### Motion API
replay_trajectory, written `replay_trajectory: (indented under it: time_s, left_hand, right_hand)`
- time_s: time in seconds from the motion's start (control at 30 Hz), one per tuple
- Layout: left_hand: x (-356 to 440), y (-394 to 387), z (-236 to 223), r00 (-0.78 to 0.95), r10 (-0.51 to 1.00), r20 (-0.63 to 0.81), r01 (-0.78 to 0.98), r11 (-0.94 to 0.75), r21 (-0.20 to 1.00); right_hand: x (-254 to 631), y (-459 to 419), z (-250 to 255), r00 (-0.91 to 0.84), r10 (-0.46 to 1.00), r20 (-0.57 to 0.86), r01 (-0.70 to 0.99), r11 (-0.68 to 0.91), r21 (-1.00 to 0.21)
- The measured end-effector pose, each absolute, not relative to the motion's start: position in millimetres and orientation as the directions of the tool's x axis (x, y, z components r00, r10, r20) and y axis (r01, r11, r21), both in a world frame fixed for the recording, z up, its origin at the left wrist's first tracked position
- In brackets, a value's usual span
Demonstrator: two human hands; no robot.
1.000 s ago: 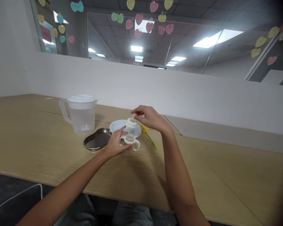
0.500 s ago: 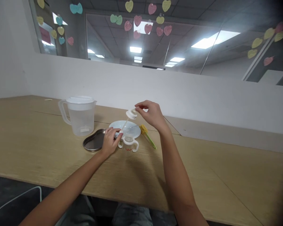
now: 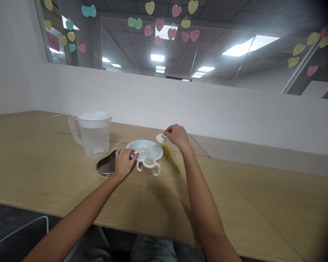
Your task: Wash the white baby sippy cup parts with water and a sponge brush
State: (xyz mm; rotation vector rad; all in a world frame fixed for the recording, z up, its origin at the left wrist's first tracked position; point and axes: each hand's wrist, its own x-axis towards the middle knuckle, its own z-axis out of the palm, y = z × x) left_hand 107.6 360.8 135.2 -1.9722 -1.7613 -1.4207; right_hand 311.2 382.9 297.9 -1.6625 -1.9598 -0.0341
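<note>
My right hand (image 3: 177, 136) is closed in a pinch on the bottle nipple with its white collar (image 3: 161, 138), held in the air above the far right rim of a white plate (image 3: 156, 157). At the plate's left rim, my left hand (image 3: 124, 162) pinches the small white end of a straw (image 3: 137, 152); the rest of the straw is hard to make out against the plate. Just right of my left hand stands a clear baby bottle (image 3: 148, 169) with two white handles and an uncovered mouth.
A lidded clear pitcher (image 3: 94, 136) stands at the left rear. A metal kidney-shaped tray (image 3: 105, 165) lies partly under my left hand. Right of the plate lies a yellow sponge brush (image 3: 173, 162) with a green handle. The white wall (image 3: 221, 116) rises behind the table.
My right hand has moved right and slightly down with the nipple and collar. My left hand has shifted slightly left. The straw no longer visibly stretches between the collar and my left hand.
</note>
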Motion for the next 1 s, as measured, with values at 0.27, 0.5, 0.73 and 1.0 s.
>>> replay_trajectory:
  time_s: [0.27,0.5,0.73,1.0]
  left_hand:
    - [109.2,359.1,134.6,-0.062,0.685,0.726,0.835,-0.363,0.414]
    - [110.8,349.0,140.8,-0.017,0.551,0.834,0.763,-0.532,0.367]
    - [113.2,349.6,139.5,0.023,0.504,0.863,0.770,-0.559,0.306]
    - [112.0,350.4,137.2,0.013,0.488,0.873,0.799,-0.530,0.284]
  right_hand:
    - [298.8,371.3,299.2,-0.201,0.882,0.426,0.865,0.364,-0.345]
    - [268.8,347.4,293.1,-0.487,0.804,0.341,0.741,0.587,-0.326]
    - [248.9,335.4,283.2,-0.623,0.732,0.275,0.724,0.673,-0.150]
    - [243.3,344.4,270.0,-0.691,0.639,0.338,0.683,0.730,0.017]
